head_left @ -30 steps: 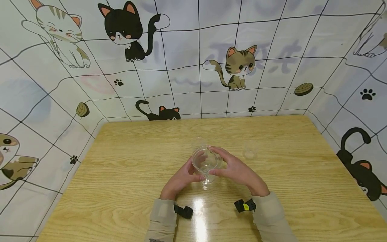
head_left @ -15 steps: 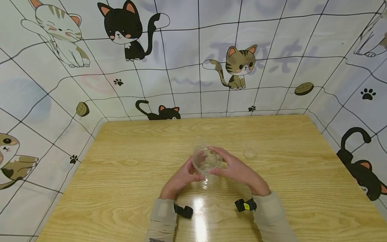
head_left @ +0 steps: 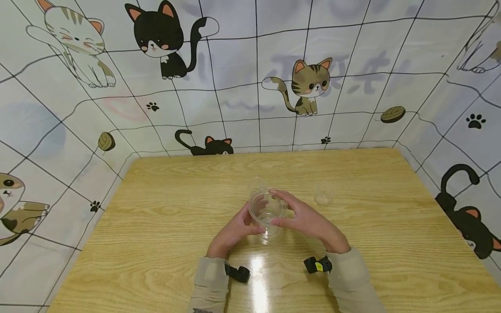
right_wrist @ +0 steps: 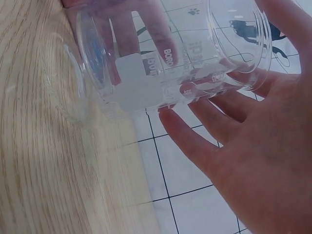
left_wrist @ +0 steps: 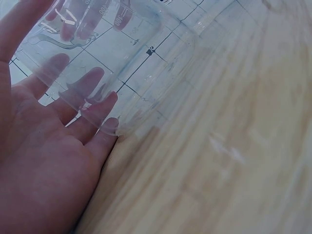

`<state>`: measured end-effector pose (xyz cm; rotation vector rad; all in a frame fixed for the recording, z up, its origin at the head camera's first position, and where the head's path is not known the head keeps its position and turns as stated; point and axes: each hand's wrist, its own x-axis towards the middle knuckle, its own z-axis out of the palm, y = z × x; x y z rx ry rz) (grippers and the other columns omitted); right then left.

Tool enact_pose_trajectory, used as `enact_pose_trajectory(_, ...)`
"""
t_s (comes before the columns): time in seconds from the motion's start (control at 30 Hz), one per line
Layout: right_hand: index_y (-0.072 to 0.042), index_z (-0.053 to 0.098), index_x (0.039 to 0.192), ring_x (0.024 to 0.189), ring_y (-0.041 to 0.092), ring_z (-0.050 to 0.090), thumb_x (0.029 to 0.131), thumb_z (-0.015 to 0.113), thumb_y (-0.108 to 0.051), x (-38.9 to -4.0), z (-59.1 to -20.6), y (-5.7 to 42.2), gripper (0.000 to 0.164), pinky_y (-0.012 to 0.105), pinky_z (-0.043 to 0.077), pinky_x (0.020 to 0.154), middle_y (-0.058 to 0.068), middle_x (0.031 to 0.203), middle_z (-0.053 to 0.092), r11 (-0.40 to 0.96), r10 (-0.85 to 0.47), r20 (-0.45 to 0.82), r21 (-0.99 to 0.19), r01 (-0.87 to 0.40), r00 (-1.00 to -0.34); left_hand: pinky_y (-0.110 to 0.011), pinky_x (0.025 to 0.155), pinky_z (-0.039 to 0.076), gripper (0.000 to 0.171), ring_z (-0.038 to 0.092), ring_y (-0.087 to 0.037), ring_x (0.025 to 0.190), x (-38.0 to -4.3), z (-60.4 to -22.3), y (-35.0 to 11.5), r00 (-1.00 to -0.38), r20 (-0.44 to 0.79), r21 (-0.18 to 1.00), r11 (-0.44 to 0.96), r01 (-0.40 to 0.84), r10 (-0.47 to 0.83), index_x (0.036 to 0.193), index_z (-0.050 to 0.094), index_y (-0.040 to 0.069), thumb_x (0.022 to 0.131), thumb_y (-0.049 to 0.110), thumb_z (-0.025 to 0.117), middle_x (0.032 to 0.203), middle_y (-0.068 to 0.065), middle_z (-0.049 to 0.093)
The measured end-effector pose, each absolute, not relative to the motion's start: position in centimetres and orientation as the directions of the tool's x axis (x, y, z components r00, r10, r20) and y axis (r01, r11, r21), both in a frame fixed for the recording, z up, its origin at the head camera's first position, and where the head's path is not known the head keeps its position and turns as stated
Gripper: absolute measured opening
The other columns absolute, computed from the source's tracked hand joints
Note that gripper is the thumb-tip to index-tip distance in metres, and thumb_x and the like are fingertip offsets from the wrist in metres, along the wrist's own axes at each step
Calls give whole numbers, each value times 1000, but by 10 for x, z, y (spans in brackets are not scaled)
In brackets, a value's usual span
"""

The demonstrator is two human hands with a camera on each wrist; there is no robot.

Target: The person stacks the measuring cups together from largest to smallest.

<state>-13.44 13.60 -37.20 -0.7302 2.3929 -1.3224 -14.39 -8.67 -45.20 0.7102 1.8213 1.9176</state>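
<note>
A clear glass beaker (head_left: 268, 208) with white printed markings is between my two hands near the middle of the table. My left hand (head_left: 236, 228) grips it from the left, thumb at the near side and fingers around the far side. From the right, my right hand (head_left: 305, 217) holds it with the thumb in front and the fingers near the rim. Through the glass beaker (left_wrist: 97, 34) in the left wrist view, fingers show behind the wall. A printed white patch shows on the beaker (right_wrist: 139, 83) in the right wrist view. Whether its base touches the table cannot be made out.
Two faint clear round glass-like things stand on the wooden table (head_left: 156, 243): one transparent piece (head_left: 256, 183) just behind the beaker, another transparent piece (head_left: 323, 194) to the right. A cat-patterned cloth (head_left: 242, 87) borders the table at the back and sides.
</note>
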Motion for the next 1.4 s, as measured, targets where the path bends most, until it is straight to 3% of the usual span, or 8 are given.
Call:
enact_pose_trajectory(0.4,-34,22,140,127,29,29,77,66,-42,-149,-403,144,77,56,31,92,-3,145,22,454,-580,35,-816,-358,-814,-46,104,14,80,18,-25,133,-143,-450,-87,-792,82,996,-80,41,605,142,19,19,78,2,65,144,-13,24)
enact_pose_trajectory(0.87,-34,22,140,127,27,29,74,68,-45,-150,-403,145,82,54,32,93,-5,144,22,454,-583,38,-813,-364,-811,-50,103,14,80,18,-30,132,-143,-451,-87,-790,98,995,-84,60,605,142,19,18,79,12,68,143,-15,24)
enact_pose_trajectory(1.2,-33,23,140,126,27,31,73,68,-45,-149,-404,145,82,52,34,93,-5,144,24,450,-573,27,-825,-342,-819,-47,104,14,80,17,-28,132,-143,-450,-87,-783,87,996,-80,48,616,142,18,18,79,6,66,144,-14,23)
enact_pose_trajectory(1.4,-33,25,140,126,26,31,72,69,-46,-149,-403,144,82,51,33,93,-4,143,24,440,-572,25,-834,-332,-820,-47,104,14,80,17,-28,133,-144,-450,-87,-785,84,996,-72,50,614,142,18,19,79,10,67,144,-13,24)
